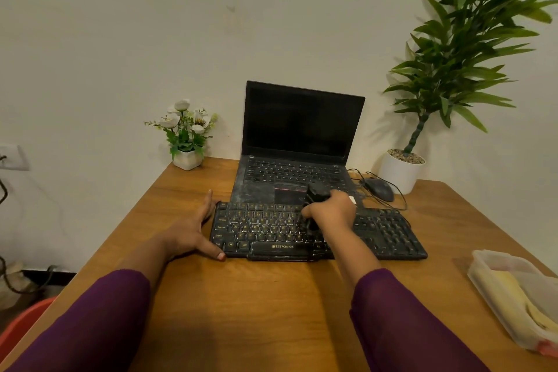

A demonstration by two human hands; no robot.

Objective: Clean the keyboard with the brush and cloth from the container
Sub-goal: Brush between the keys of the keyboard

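Right hand (329, 210) fisted tight around black brush (312, 205), handle poking up past knuckles, bristle end down on middle keys of keyboard (392, 235). Bristles mostly hidden under fist; hard to make out where they meet keycaps. Left hand (193, 232) spread flat and holding nothing, braced against keyboard's left end: fingers along far corner, thumb at near corner.

Black keyboard lying across middle of wooden desk (241, 296), dusty, pale specks on keycaps, brand lettering on near edge too small to read with certainty. Central keys covered by right hand and wrist.

Clear plastic container (483, 263) at right desk edge, well apart from keyboard, cut off by frame. Inside, yellow cloth (510, 296), folded or bunched; cannot tell which. Something reddish at its near corner, mostly out of view.

Behind keyboard, open laptop (302, 121), screen dark, palm rest smeared with dust. Wired mouse (379, 189) beside it. Small white-flower pot (187, 158) far left, tall potted plant (401, 172) far right.
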